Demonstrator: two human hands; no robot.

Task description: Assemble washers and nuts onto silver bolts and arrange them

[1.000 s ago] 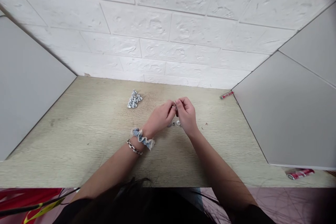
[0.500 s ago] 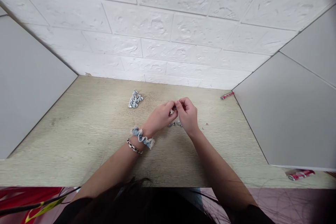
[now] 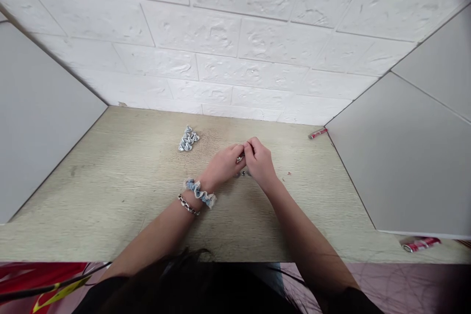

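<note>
My left hand (image 3: 222, 164), with a blue-and-white scrunchie (image 3: 200, 192) and a silver chain bracelet (image 3: 188, 205) at its wrist, meets my right hand (image 3: 260, 163) above the middle of the tabletop. Both are closed, fingertips together. Between them a bit of a small shiny metal part (image 3: 240, 158) shows at the left fingers; the rest is covered, so its kind is unclear. Just below the hands lie small metal nuts (image 3: 243, 173), partly hidden by the fingers. Farther left, a cluster of several silver bolts with wide round bases (image 3: 188, 139) stands on the table.
A white brick-patterned wall (image 3: 217, 34) closes off the back of the wooden table (image 3: 121, 171). Grey panels stand at the left (image 3: 44, 108) and right (image 3: 408, 157). One red tube (image 3: 318, 133) lies at the right back, another (image 3: 421, 244) at the right front edge.
My right hand has turned slightly, its fingers curling in more and covering more of the nuts beneath. My left hand stays nearly in place; the bolt cluster is unchanged.
</note>
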